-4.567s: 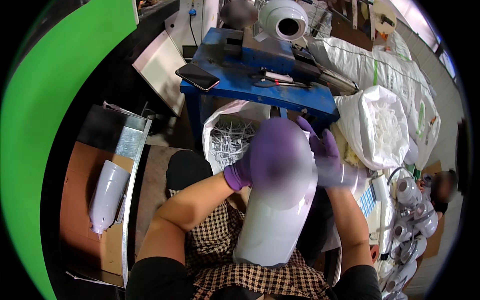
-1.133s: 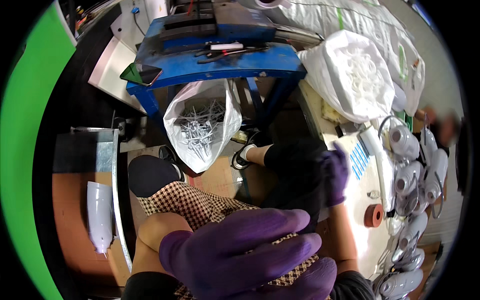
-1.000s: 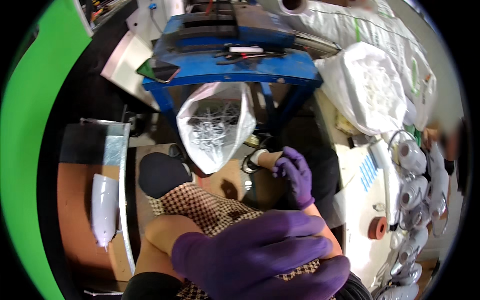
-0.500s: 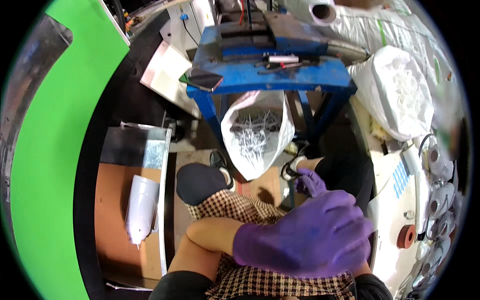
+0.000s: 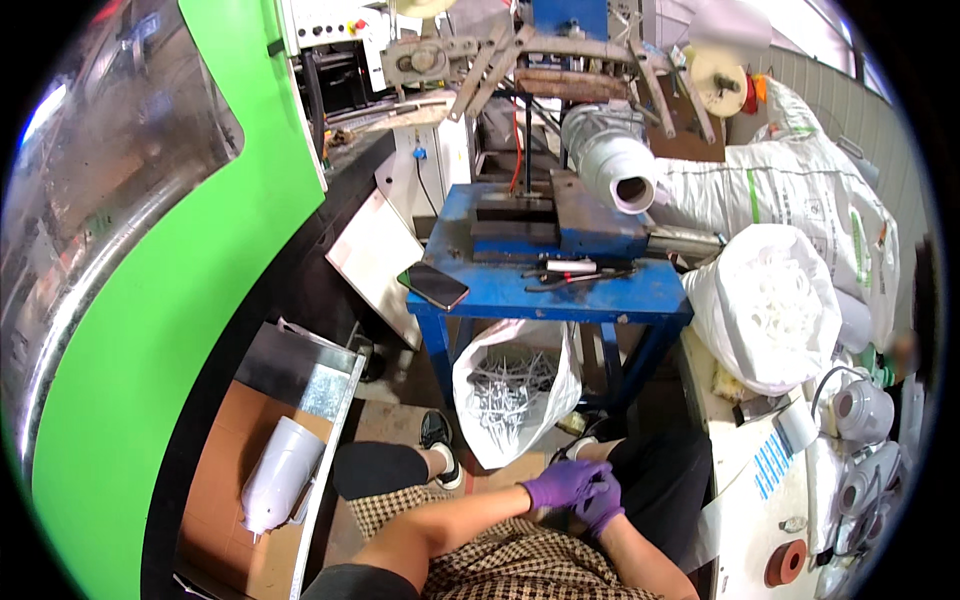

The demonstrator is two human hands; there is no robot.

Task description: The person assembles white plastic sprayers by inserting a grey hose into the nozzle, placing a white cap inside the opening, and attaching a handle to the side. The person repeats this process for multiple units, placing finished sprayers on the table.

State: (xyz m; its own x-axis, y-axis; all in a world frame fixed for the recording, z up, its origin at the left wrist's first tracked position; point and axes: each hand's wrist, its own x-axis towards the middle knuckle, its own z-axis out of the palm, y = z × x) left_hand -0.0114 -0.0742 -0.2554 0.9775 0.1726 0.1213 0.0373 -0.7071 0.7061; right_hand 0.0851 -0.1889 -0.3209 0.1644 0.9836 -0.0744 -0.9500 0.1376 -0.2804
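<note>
My left hand [image 5: 562, 485] and my right hand [image 5: 601, 503], both in purple gloves, meet above my lap. Their fingers are bent and pressed against each other, which hides whatever lies between them, if anything. Under my forearms is a brown and black checked apron [image 5: 510, 550]. A white sack [image 5: 478, 432] of thin, pale plastic scraps stands just beyond my hands. To the left, a whitish plastic bottle-shaped part [image 5: 283, 475] with a narrow tip lies in a cardboard-lined tray [image 5: 215, 500].
A blue metal bench [image 5: 560, 298] bears a phone [image 5: 433, 285] and hand tools [image 5: 575, 275]. Another whitish part [image 5: 615, 165] hangs over it. At right, a white table [image 5: 750, 520] holds a sack of white scraps [image 5: 775, 300], a brown ring [image 5: 786, 563] and several parts. A green machine panel [image 5: 150, 320] curves along the left.
My left hand has come down and away from close to the camera to meet my right hand. The view has tilted up, showing more of the bench and machinery.
</note>
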